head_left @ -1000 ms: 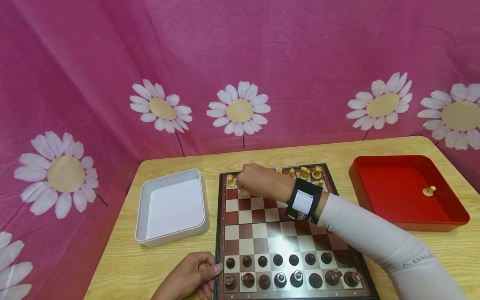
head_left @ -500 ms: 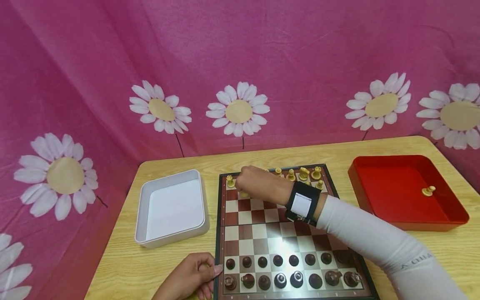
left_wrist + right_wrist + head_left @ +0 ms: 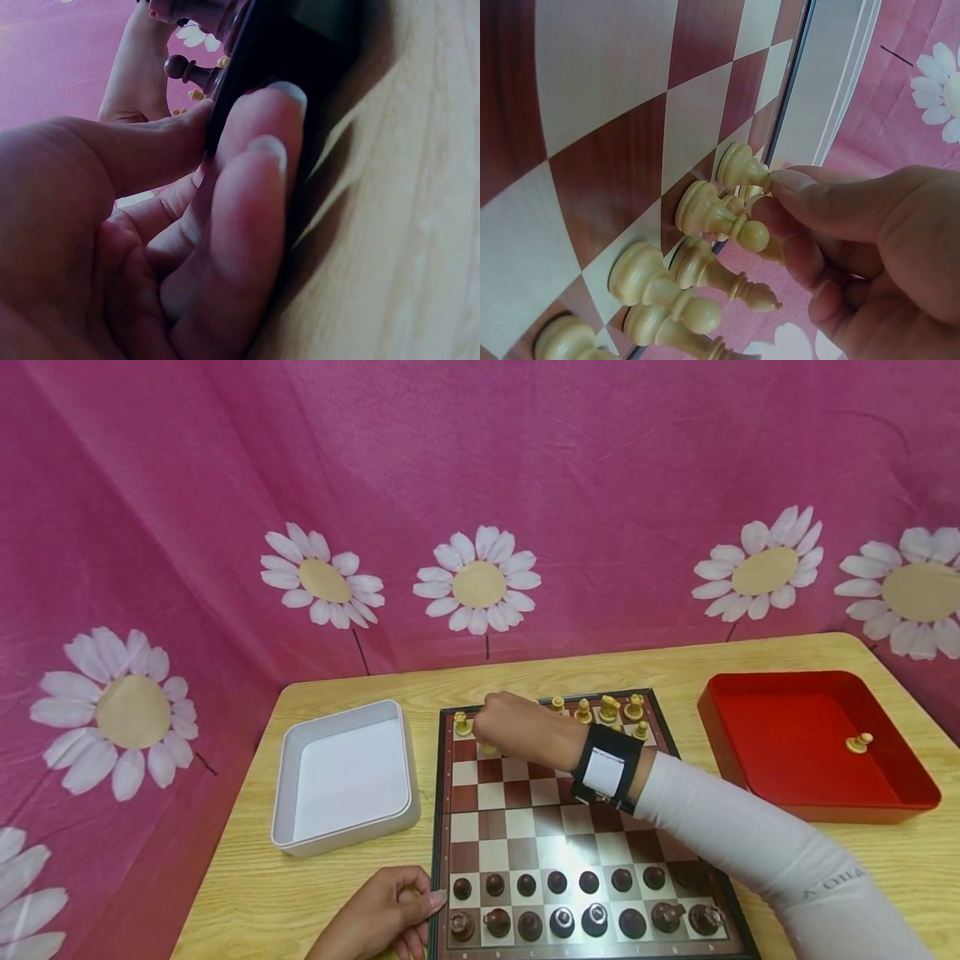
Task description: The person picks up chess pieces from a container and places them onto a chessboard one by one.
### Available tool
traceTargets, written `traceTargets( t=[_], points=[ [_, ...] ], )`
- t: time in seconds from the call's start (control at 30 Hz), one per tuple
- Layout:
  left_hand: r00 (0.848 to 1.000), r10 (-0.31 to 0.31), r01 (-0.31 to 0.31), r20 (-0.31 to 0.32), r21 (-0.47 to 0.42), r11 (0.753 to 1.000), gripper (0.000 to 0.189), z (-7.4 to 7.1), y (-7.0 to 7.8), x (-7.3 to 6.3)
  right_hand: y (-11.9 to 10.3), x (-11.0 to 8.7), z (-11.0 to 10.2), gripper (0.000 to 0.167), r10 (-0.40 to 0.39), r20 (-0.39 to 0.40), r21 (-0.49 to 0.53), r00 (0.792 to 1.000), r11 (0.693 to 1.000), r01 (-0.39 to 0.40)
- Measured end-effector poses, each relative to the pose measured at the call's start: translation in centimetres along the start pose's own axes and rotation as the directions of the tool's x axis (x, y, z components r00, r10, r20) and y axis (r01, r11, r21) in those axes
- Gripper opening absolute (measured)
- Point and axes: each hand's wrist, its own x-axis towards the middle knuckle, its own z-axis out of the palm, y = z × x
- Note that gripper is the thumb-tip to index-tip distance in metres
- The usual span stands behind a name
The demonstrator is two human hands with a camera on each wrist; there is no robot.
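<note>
My right hand (image 3: 513,727) reaches over the far left of the chessboard (image 3: 491,822). In the right wrist view its thumb and fingertips pinch the head of a cream pawn (image 3: 739,166), whose base sits at the board's surface. Another cream pawn (image 3: 705,214) stands close beside the fingers. My left hand (image 3: 386,906) grips the board's near left edge, thumb on top; in the left wrist view the curled fingers lie against its side. A cream queen-like piece (image 3: 462,724) stands in the far left corner. Several cream pieces are hidden behind the right hand and wrist.
Dark chess pieces (image 3: 529,922) fill two rows at the board's near side. A white tray (image 3: 408,777) stands on the wooden table (image 3: 240,835) to the left. At the right is a red tray (image 3: 723,735) with one cream pawn (image 3: 858,742) lying in it.
My right hand dips very slightly and then stays at the same spot over the far left squares. The left hand and the pieces in view keep their places.
</note>
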Motion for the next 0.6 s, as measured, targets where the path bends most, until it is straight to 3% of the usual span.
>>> traceTargets(
  t=[0.3, 0.6],
  points=[
    [1.0, 0.007, -0.007, 0.0, -0.005, 1.0, 0.029, 0.02, -0.08, -0.07, -0.11, 0.04, 0.14, 0.016, -0.031, -0.022, -0.052, 0.999, 0.998, 0.03],
    [1.0, 0.014, -0.014, 0.016, -0.011, 1.0, 0.028, 0.03, 0.02, -0.04, -0.12, 0.14, 0.2, 0.019, -0.017, -0.019, -0.011, 1.0, 1.0, 0.017]
  ],
)
